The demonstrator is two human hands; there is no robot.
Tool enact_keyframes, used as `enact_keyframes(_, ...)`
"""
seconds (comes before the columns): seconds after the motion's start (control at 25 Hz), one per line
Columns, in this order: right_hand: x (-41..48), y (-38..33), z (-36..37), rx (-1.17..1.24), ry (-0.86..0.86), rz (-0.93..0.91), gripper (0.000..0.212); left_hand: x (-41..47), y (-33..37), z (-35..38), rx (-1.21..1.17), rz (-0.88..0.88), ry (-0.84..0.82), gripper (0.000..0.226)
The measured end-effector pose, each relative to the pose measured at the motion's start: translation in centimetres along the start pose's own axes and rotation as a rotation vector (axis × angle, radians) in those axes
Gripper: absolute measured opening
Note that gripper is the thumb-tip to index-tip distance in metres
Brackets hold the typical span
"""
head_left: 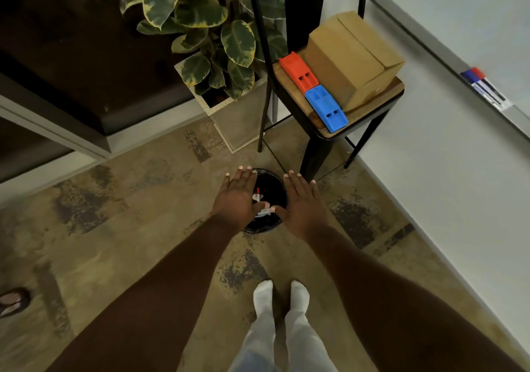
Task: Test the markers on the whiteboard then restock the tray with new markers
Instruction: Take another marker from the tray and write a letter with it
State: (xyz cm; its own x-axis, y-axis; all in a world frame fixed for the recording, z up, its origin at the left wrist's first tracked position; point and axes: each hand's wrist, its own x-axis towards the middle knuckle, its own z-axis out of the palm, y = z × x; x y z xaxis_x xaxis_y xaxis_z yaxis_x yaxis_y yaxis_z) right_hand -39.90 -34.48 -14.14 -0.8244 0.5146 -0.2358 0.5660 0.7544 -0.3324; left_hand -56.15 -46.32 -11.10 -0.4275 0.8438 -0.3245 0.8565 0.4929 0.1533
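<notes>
I see tan floor (129, 228) left of the left hand (238, 199), a plant (200, 13) beyond it. Beyond the right hand (301, 202), a stool (314, 153) stands by a white wall (430, 170).

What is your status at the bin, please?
Both open: left hand and right hand spread above bin. Red-tipped marker lies in bin, unheld. Two markers on tray. Nothing blocking.

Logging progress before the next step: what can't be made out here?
1. Bin contents, head view: left hand and right hand cover most of it; one red-tipped marker shows.
2. Markers on the tray, head view: too small to count; tray cut by the right edge.
3. Cardboard box, head view: closed, contents hidden.
</notes>
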Motion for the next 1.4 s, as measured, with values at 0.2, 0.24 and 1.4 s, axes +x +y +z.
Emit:
enact_keyframes(0.2, -2.9, 0.3, -3.0, 0.004, 0.049, 0.076, 0.087, -0.9, 2.2, -2.8, 0.079, 0.077, 0.021, 0.092)
enact_keyframes(0.24, -3.7, 0.3, -3.6, 0.001, 0.061, 0.093, 0.088, -1.3, 2.8, -3.3, 0.088, 0.092, 0.028, 0.093)
enact_keyframes(1.4, -34.3, 25.1, -18.9, -0.033, 0.329, 0.638, 0.092, -3.0, 45.2, -8.1, 0.257, 0.734, 0.138, 0.107)
